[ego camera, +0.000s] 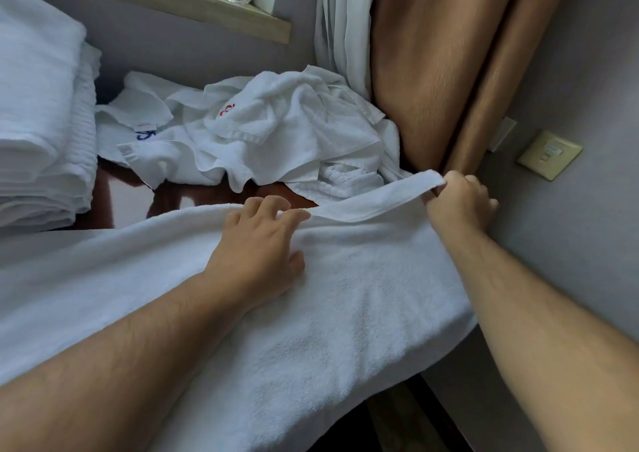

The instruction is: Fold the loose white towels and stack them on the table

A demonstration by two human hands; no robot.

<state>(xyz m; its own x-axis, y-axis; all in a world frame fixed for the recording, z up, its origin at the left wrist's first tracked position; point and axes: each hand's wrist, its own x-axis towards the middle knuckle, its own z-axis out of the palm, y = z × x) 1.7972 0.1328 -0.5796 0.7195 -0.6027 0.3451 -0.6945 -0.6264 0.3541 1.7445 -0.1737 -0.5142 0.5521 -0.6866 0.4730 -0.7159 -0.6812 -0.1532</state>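
A folded stack [41, 123] stood on the counter [128, 206]. Behind it, a loose pile [276, 130] was not yet folded. One towel [345, 313] lay across the near edge. The left grip [259, 244] rested spread-fingered on it, and the right grip [460, 202] pinched its far corner.

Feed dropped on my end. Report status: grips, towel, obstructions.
Right grip pinches spread towel by its far corner. Left grip presses it down. Loose towel pile waiting behind; brown curtain close on the right, not blocking.
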